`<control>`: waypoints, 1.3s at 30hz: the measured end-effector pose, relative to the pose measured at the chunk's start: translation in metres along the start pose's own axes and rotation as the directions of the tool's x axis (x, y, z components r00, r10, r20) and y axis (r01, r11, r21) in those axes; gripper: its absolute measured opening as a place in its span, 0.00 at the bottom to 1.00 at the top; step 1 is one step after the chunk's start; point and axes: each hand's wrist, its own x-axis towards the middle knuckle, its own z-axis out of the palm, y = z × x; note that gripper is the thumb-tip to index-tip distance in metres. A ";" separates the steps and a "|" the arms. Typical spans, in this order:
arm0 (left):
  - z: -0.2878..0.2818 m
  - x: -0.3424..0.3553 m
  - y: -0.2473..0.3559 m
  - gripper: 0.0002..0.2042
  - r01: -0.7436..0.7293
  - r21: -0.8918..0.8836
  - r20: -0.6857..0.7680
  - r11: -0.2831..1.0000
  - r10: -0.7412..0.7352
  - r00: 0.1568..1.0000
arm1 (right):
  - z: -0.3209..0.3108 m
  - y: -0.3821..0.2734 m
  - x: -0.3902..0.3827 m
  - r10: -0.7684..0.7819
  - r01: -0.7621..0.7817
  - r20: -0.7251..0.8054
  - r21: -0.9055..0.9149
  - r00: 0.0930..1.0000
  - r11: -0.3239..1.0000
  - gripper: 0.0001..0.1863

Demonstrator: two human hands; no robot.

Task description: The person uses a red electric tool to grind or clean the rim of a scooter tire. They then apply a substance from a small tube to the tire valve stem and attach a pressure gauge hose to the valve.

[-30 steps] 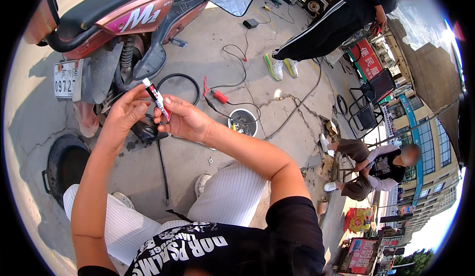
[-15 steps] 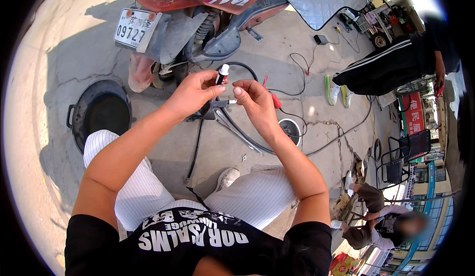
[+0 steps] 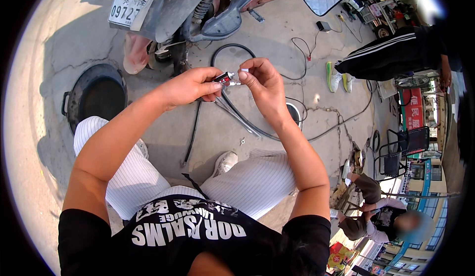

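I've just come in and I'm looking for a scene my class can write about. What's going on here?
The person's left hand holds a small black-and-red tube, its silvery neck pointing toward the right hand. The right hand pinches a small white cap, apart from the tube. Beyond the hands stands a reddish motor scooter. A black basin sits on the ground to the left, and a black hose or cable loops across the ground.
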 end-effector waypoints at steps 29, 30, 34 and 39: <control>0.006 -0.003 0.018 0.10 -0.085 0.862 -0.196 0.499 0.485 0.852 | 0.014 -0.019 -0.013 0.112 -0.131 0.188 0.090 0.976 0.987 0.08; 0.007 -0.003 0.019 0.10 -0.076 0.874 -0.193 0.479 0.486 0.853 | 0.015 -0.018 -0.013 0.099 -0.119 0.182 0.100 0.978 0.988 0.07; 0.008 -0.004 0.019 0.09 -0.042 0.916 -0.167 0.399 0.475 0.864 | 0.018 -0.015 -0.014 0.076 -0.094 0.166 0.106 0.983 0.990 0.07; 0.008 -0.004 0.017 0.09 -0.009 0.932 -0.171 0.362 0.463 0.869 | 0.020 -0.012 -0.016 0.041 -0.045 0.128 0.033 0.991 0.998 0.07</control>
